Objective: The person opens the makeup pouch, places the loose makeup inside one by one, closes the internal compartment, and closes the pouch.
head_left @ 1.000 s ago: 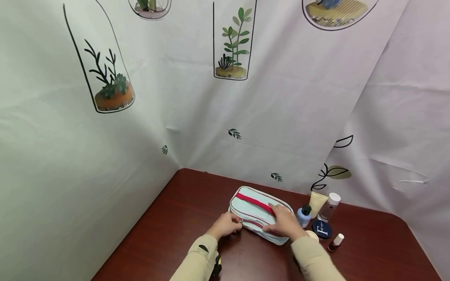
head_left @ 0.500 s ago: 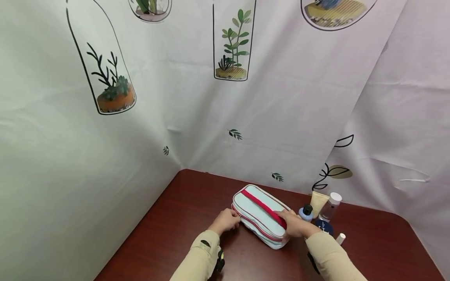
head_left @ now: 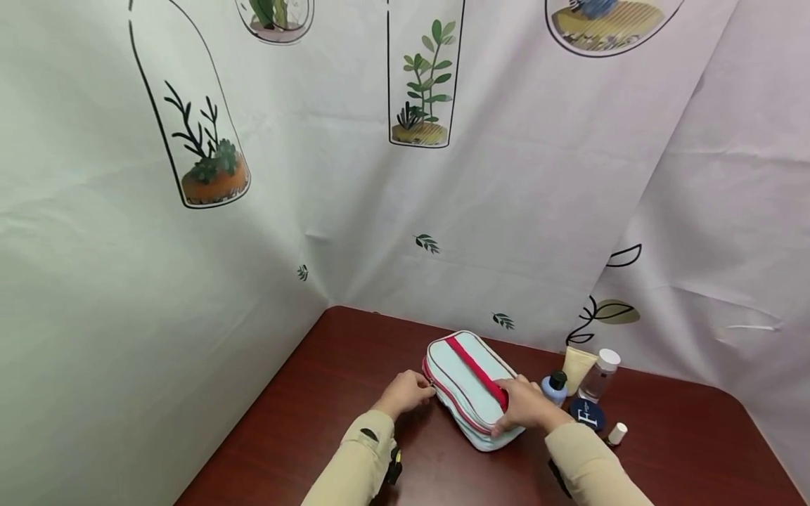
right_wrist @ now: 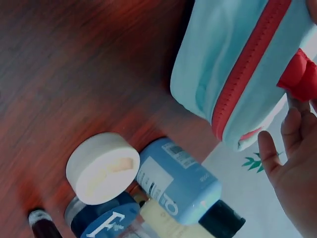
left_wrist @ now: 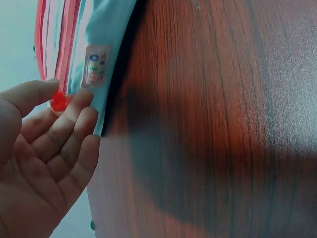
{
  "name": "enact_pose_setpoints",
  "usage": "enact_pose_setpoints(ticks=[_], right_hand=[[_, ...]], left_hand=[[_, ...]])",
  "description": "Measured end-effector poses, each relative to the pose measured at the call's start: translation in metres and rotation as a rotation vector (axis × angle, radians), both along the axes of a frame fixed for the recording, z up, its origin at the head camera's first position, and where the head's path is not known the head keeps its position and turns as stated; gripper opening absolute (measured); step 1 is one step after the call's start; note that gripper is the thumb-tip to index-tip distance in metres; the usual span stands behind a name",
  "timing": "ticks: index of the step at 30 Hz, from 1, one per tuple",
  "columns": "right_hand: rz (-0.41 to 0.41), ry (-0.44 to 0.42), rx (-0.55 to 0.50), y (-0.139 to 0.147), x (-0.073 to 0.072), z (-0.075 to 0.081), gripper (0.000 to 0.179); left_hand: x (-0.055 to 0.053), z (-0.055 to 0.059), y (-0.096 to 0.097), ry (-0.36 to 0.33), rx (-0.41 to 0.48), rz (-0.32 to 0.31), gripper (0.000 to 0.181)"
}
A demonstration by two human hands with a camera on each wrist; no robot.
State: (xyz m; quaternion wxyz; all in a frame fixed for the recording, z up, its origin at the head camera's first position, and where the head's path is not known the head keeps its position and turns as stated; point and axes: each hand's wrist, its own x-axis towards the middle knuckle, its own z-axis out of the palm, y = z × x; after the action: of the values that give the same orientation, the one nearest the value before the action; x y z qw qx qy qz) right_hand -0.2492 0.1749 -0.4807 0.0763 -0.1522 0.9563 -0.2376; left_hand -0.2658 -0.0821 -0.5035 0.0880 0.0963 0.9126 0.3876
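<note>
A light blue cosmetic bag [head_left: 457, 372] with red piping and a red handle strap [head_left: 471, 364] lies on the brown table. At its left front corner my left hand [head_left: 405, 393] pinches the red zipper pull [left_wrist: 59, 102] between thumb and forefinger, the other fingers curled loosely below. A small label [left_wrist: 96, 66] shows on the bag's side in the left wrist view. My right hand [head_left: 528, 406] grips the bag's right end, thumb at the front edge and fingers by the strap. The red zipper [right_wrist: 247, 62] runs along the bag's side in the right wrist view.
Right of the bag stand a blue bottle [head_left: 553, 390] with a black cap, a cream tube [head_left: 577, 367] and a clear bottle [head_left: 596, 383]. Nearby are a dark round compact [head_left: 586, 413], a white-capped small bottle [head_left: 616, 433] and a white round jar [right_wrist: 103, 168]. Cloth walls border the table.
The bag has turned clockwise, its right end swinging nearer. My right hand has shifted right from its top to its right end. My left hand stays at the left corner.
</note>
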Motion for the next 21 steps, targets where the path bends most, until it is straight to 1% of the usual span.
enact_pose_setpoints(ticks=[2, 5, 9, 11, 13, 15, 17, 21], right_hand=[[-0.019, -0.005, -0.004, -0.003, 0.001, -0.001, 0.095], [-0.040, -0.003, -0.008, -0.007, 0.001, -0.003, 0.097], [-0.039, 0.024, -0.013, -0.012, -0.001, -0.005, 0.095], [-0.040, 0.030, -0.022, -0.014, -0.002, -0.006, 0.095], [-0.044, 0.032, -0.026, -0.016, -0.001, -0.006, 0.095], [-0.054, 0.037, -0.020, -0.018, -0.001, -0.008, 0.094], [-0.068, 0.047, -0.019, -0.020, 0.000, -0.008, 0.094], [-0.086, 0.112, -0.035, -0.029, 0.001, -0.009, 0.092]], left_hand=[[0.000, 0.000, 0.002, -0.003, -0.007, -0.028, 0.019], [0.002, 0.000, 0.005, -0.026, 0.006, -0.086, 0.018], [0.006, 0.002, 0.009, -0.058, 0.018, -0.199, 0.018], [0.008, 0.003, 0.010, -0.075, 0.027, -0.247, 0.017], [0.009, 0.003, 0.011, -0.103, 0.049, -0.285, 0.015], [0.011, 0.004, 0.011, -0.146, 0.085, -0.315, 0.012], [0.013, 0.004, 0.013, -0.190, 0.116, -0.357, 0.010], [0.018, 0.003, 0.020, -0.270, 0.169, -0.466, 0.010]])
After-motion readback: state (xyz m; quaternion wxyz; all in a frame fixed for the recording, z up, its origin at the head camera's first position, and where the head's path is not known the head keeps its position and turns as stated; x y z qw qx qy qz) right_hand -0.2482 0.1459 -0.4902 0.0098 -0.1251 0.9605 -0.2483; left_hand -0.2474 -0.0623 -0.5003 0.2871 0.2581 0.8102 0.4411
